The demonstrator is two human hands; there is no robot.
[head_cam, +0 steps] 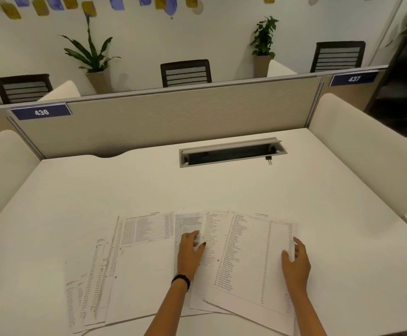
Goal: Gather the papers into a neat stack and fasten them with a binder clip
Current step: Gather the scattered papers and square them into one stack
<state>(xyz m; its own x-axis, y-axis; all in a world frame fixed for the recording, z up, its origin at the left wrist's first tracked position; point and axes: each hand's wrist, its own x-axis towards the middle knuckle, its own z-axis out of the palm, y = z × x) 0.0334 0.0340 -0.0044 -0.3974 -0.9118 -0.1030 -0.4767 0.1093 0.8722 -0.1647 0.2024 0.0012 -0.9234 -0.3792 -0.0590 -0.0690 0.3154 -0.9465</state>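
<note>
Printed papers (149, 258) sprawl loose across the near side of the white surface (222, 190): sheets of dense tables and lists, overlapping, fanned left to right, edges askew. The small black binder clip (268, 160) sits far back, well apart from them.

papers (144, 270): print unreadable, blurred | right sheet (253, 258): corner cut by bottom edge | binder clip (269, 160): tiny, indistinct
</note>
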